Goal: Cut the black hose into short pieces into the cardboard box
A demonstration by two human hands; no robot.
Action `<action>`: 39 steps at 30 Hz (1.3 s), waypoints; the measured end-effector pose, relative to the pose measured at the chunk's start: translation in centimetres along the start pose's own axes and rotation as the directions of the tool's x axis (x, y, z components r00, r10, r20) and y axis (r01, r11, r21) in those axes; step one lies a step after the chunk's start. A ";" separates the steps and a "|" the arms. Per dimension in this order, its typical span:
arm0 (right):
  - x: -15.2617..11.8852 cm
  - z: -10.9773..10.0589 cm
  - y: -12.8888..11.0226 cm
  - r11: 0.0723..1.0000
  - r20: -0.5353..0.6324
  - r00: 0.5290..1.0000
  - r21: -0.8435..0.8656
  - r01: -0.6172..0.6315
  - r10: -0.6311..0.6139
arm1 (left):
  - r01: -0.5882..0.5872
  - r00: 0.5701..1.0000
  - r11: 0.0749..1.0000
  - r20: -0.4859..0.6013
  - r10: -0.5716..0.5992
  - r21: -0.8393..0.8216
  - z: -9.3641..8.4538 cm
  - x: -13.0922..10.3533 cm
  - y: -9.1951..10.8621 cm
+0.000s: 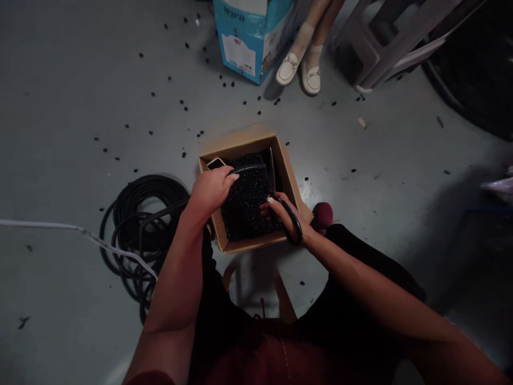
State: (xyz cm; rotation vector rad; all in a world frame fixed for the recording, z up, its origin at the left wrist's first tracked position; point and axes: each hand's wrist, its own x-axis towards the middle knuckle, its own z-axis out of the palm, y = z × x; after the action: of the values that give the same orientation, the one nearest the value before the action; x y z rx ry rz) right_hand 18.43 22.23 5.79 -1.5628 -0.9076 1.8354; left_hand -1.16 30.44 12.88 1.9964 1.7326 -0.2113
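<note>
Over the box, the left hand grips the black tube, which runs left to right, its right end just beside the far-pointing scissors held in the right hand.

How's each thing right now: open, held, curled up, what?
Cardboard box, open, black pieces inside
Ribbed tube, slightly bent, in left hand
Scissors, in right hand, blades unclear
Black hose, coiled loosely
White shoes, worn
Blue box, standing
Floor scraps, scattered

A blue carton stands beside white shoes, near a grey stool.
</note>
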 end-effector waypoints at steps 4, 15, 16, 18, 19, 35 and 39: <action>-0.3 0.1 0.3 0.998 0.011 0.999 -0.056 0.032 -0.032 | -0.010 1.000 0.999 0.006 0.010 -0.035 0.1 0.1 0.2; -0.2 0.0 0.2 0.995 0.021 0.999 -0.090 0.046 -0.044 | -0.013 1.000 1.000 0.019 0.013 -0.019 0.6 0.2 0.6; -0.3 0.0 0.2 0.994 0.024 0.999 -0.095 0.047 -0.045 | -0.012 1.000 1.000 0.019 0.013 -0.021 0.7 0.2 0.7; -0.2 0.0 0.2 0.994 0.034 0.998 -0.098 0.056 -0.053 | -0.009 1.000 1.000 0.022 0.010 -0.027 0.8 0.3 0.7; -0.2 0.0 0.3 0.993 0.039 0.997 -0.096 0.063 -0.060 | -0.007 1.000 1.000 0.025 0.007 -0.028 0.8 0.3 0.8; 0.3 0.0 0.8 0.998 0.031 0.998 0.010 0.056 -0.056 | 0.002 0.998 1.000 0.061 -0.001 -0.020 1.2 0.4 1.2; 0.4 0.0 0.7 0.999 0.030 0.999 0.030 0.043 -0.044 | -0.011 0.996 1.000 0.084 0.012 -0.004 1.1 0.3 1.4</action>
State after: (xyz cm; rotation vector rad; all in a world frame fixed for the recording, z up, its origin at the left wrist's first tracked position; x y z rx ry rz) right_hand 18.42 22.08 4.98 -1.4891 -0.9176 1.8391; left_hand 0.49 30.08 12.18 1.9655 1.6680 -0.2833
